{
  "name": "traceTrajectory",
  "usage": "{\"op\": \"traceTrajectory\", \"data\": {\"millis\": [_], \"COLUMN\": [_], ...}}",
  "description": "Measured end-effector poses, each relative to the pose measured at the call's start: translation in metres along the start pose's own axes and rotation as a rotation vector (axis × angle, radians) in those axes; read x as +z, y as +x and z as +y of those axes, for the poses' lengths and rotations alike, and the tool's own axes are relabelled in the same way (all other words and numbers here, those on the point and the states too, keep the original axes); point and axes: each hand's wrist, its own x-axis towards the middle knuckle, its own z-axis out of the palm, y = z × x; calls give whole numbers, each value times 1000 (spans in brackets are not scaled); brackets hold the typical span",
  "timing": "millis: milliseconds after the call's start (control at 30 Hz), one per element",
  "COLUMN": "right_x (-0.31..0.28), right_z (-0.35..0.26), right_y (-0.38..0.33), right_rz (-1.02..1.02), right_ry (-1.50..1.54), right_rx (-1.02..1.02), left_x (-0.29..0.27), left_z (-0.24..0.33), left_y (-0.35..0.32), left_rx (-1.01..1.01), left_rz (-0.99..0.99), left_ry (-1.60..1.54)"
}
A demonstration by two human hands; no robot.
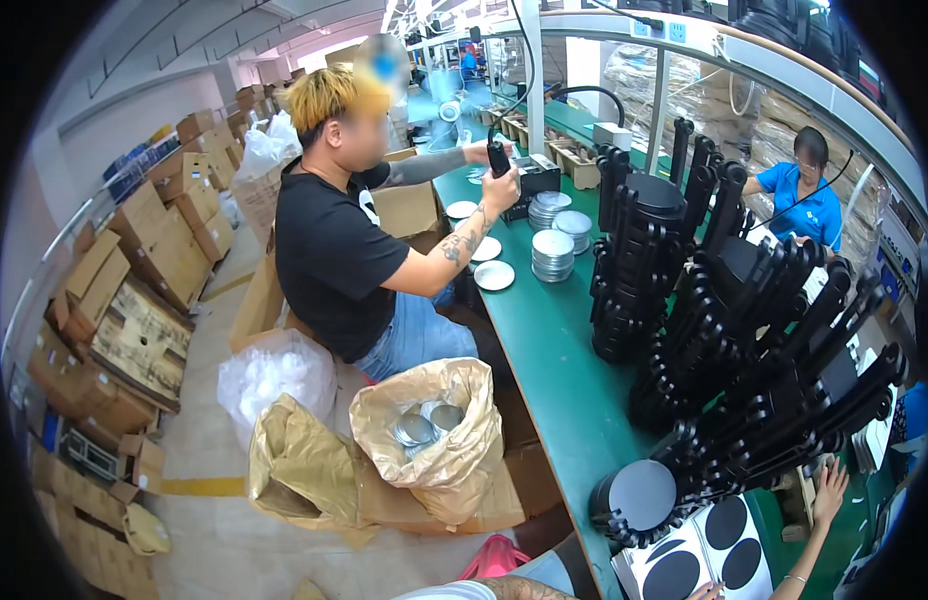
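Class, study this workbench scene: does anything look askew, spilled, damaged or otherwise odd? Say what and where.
The tall stacks of black plastic frames on the green workbench lean rightward rather than standing upright, fanning over one another. The stacks of round silver discs stand straight. Nothing looks spilled.

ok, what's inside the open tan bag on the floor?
Tan bag: a few round silver discs show at the mouth. Anything deeper is covered by the bag's crumpled sides.

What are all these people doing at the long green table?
It is a workshop line. The wearer's right hand reaches toward tall stacks of black plastic parts, beside a white sheet of black round pads. The left hand is barely in view. A co-worker in a black shirt holds a small black tool near piles of silver discs on the green table.
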Motion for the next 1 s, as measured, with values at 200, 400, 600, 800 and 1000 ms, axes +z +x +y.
{"op": "traceTrajectory", "data": {"millis": [200, 400, 600, 800, 1000], "right_x": [15, -104, -145, -210, -242], "right_z": [81, -79, -85, -151, -244], "right_y": [-12, -36, -73, -244, -339], "right_rz": [142, -128, 313, 210, -44], "right_ry": [-136, 98, 354, 670, 906], "right_rx": [-26, 80, -37, -213, -123], "left_x": [-7, 0, -7, -54, -85], "left_z": [-1, -8, -8, -3, -56], "left_y": [-1, 0, 7, -5, -41], "left_rx": [85, -122, 40, 54, -181], "left_rz": [106, -155, 81, 450, 448], "left_ry": [149, -71, -91, -458, -329]}}
